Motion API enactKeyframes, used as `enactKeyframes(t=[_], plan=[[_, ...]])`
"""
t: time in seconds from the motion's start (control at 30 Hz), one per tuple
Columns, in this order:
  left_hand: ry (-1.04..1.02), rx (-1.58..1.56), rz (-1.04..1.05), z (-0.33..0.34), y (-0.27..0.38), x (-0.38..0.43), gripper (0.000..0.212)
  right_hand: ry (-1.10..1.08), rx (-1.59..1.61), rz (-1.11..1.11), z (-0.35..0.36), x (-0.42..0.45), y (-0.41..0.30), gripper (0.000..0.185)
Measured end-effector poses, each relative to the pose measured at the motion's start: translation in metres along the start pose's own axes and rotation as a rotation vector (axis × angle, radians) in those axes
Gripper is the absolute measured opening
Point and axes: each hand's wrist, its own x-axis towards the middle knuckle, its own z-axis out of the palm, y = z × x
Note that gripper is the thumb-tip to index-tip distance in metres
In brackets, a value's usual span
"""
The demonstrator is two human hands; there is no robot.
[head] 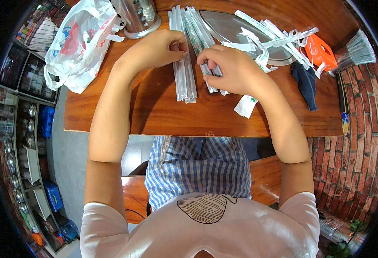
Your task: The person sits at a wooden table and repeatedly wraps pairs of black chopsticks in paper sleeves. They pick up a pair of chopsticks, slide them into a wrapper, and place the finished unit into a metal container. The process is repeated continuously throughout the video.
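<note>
A bundle of slim sticks in clear plastic sleeves (185,80), possibly straws, lies lengthwise on the wooden table (150,109). My left hand (161,48) is at its left side, thumb and curled fingers at the sleeves; whether they grip one is hidden. Just to the right lies a second bundle in green-printed wrappers (198,35). Over its near half is my right hand (232,69), thumb and forefinger apart, fingertips low by the wrappers. Torn paper wrappers (245,106) lie below the right wrist, and more loose wrappers (279,40) are heaped beyond it.
A white plastic bag (79,48) and a metal-based clear canister (140,19) stand at the left. Under the loose wrappers is a round metal tray (222,24). An orange box (321,51), dark cloth (306,85) and holder of wrapped sticks (359,51) sit by the brick wall (363,106).
</note>
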Motion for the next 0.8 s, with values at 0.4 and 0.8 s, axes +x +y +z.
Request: enactKeyframes(t=[0.4, 0.8], plan=[[0.118, 0.003, -0.006, 0.016, -0.001, 0.006, 0.012, 0.060, -0.072, 0.189, 0.005, 0.001, -0.009, 0.039], [0.171, -0.877, -0.212, 0.032, 0.025, 0.016, 0.031, -0.078, 1.083, 0.347, -0.047, -0.002, 0.034, 0.053]])
